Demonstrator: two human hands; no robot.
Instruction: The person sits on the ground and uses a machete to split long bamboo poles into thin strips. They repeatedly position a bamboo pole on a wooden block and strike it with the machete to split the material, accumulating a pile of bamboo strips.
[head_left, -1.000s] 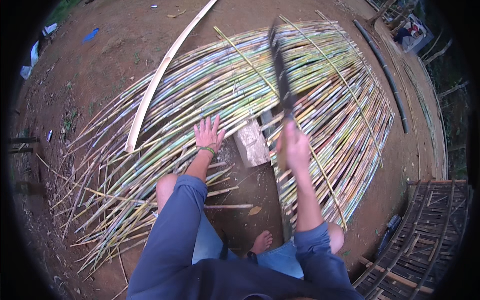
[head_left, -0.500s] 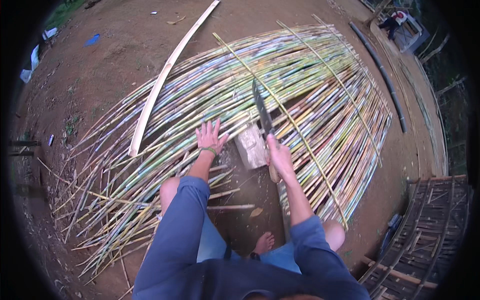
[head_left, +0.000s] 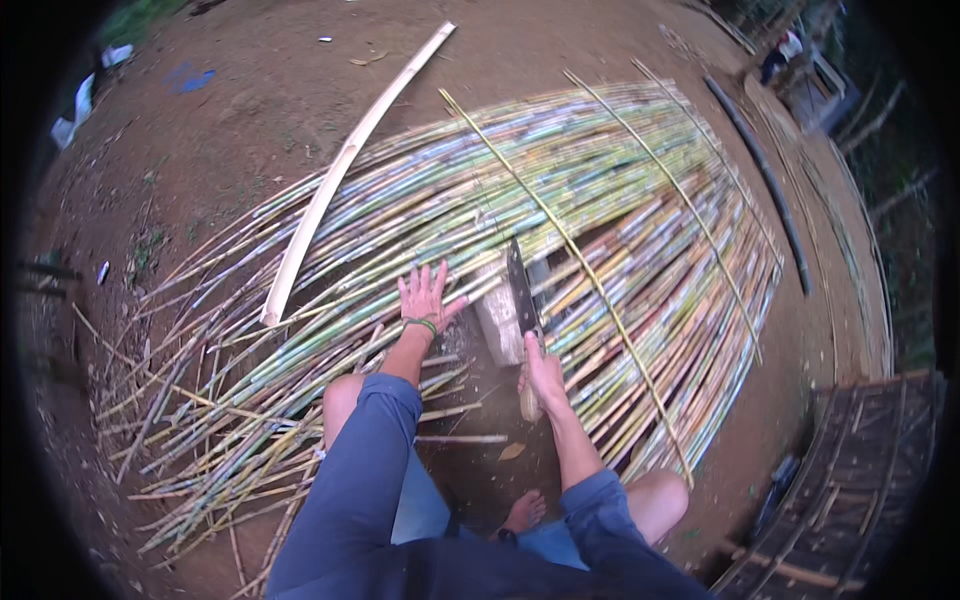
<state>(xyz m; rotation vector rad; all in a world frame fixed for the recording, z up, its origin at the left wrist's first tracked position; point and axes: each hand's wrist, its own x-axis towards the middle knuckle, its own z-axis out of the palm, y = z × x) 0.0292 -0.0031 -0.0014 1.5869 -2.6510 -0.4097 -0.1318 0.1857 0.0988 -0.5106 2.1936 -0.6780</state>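
Note:
My right hand [head_left: 542, 374] is closed round the handle of a machete [head_left: 521, 285], whose dark blade points away from me. The blade is over a pale wooden block [head_left: 499, 322], beside the canes that cross the block's far end; whether it touches them I cannot tell. My left hand [head_left: 425, 297], with a green band at the wrist, lies spread and flat on thin bamboo canes [head_left: 370, 240] just left of the block. These canes fan out widely over the ground, green, yellow and brownish. Short cane ends lie near my left knee.
Long thin poles [head_left: 570, 244] lie across the canes. A split bamboo half [head_left: 320, 215] rests at the left, and a dark pipe-like pole [head_left: 768, 175] at the right. A slatted bamboo platform [head_left: 840, 490] stands at the lower right. Someone is far off at the upper right.
My right hand and the machete have come down toward me and slightly left, the blade now lower over the block. My left hand stays spread on the canes. The whole view has shifted slightly.

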